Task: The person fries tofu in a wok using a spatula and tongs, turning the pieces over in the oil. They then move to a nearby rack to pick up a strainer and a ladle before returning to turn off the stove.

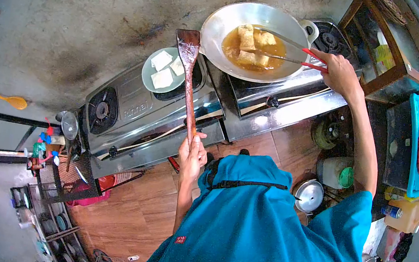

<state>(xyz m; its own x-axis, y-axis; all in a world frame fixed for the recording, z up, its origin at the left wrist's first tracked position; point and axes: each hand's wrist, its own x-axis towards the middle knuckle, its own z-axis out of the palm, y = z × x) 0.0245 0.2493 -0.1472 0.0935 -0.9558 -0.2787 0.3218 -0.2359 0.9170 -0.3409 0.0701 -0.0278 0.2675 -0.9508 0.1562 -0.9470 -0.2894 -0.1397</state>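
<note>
My left hand (192, 153) grips the handle of a long wooden spatula (188, 71), whose flat blade is raised over the stove near a pale green plate (149, 72) with three white tofu squares. My right hand (340, 72) holds red-handled metal tongs (292, 51) that reach into a steel wok (220, 21). The tong tips are at several tofu pieces (254, 45) lying in brown oil.
Two steel gas stoves (132, 103) stand side by side against a stained grey wall. A wooden glass cabinet (395, 50) is at the right, with a blue tray, red bag and oil jug below it. Pots sit on the floor; a wire rack holds utensils at left.
</note>
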